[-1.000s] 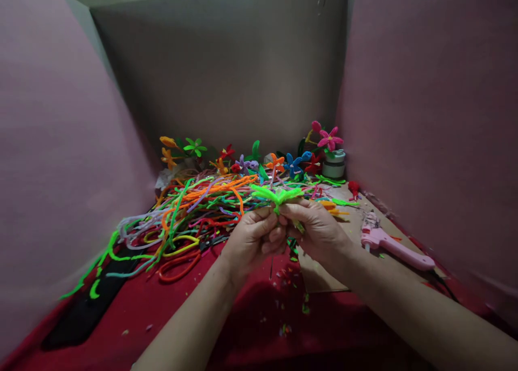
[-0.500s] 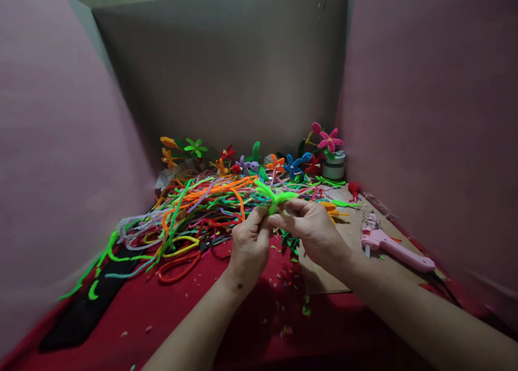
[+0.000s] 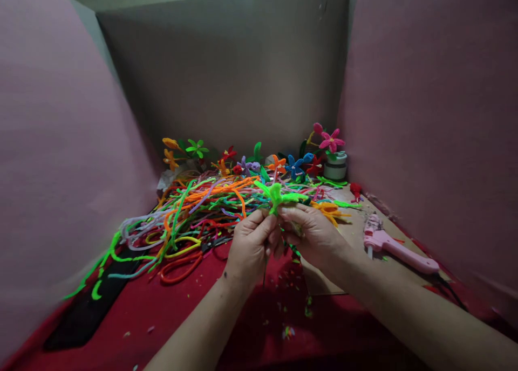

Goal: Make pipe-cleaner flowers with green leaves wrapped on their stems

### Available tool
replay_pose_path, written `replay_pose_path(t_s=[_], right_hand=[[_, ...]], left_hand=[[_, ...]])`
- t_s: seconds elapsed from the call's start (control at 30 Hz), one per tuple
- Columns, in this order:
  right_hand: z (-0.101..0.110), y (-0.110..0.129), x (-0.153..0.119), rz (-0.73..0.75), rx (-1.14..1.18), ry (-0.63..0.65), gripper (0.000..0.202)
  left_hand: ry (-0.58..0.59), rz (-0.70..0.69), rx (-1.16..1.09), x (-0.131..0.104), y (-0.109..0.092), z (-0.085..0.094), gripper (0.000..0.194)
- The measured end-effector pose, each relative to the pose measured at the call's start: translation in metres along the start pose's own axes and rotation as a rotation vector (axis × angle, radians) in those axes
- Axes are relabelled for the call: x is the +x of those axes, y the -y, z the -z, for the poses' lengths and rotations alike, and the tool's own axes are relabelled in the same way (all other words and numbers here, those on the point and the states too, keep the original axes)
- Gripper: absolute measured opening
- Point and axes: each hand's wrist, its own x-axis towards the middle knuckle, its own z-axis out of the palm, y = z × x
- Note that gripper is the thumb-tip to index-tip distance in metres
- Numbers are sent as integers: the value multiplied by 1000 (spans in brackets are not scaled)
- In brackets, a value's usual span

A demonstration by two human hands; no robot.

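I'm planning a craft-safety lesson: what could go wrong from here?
The bright green piece, pinched between the left hand and right hand, might bend out of shape. The pink glue gun lies near the right forearm; if hot, it could burn. Scissors lie at the edge of the tangled pipe cleaners and might snag one.

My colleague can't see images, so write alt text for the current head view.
A person's left hand and right hand hold a bright green fuzzy petalled piece above a red cloth. Beyond are tangled fuzzy stems and a row of colourful flowers; a pink glue gun rests on cardboard at right.
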Motion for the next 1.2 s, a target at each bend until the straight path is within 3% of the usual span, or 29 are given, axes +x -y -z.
replay_pose_path(t_s=[0.13,0.2,0.27,0.4,0.5,0.67,0.8,0.9,1.03,1.13,1.2], right_hand=[[1,-1,2,-14,-16,29,12],[3,-3,3,26,-10,-4,11],[4,-6,5,78,2,-39,10],[5,-12,6,158,-13,-31,11],[5,-12,6,185,-100,-50,14],[7,-9,6,153,-210,-28,20],[7,-11,6,172,-203,1,17],[5,-10,5,134,-152,4,17],[3,-9,3,167,-120,53,12],[4,-9,3,182,-124,47,12],[6,-10,3,202,-123,35,12]], left_hand=[[250,222,-137,5,-3,11,20],[277,234,-43,7,-4,14,24],[178,121,211,8,-1,15,22],[-68,-280,816,4,9,14,11],[-126,-372,973,1,14,16,15],[-149,-277,831,0,8,13,19],[-137,-98,510,0,2,5,27],[-33,33,177,1,0,4,23],[188,238,-206,2,-3,8,18],[285,309,-205,3,-6,12,22],[217,227,13,4,-5,13,22]])
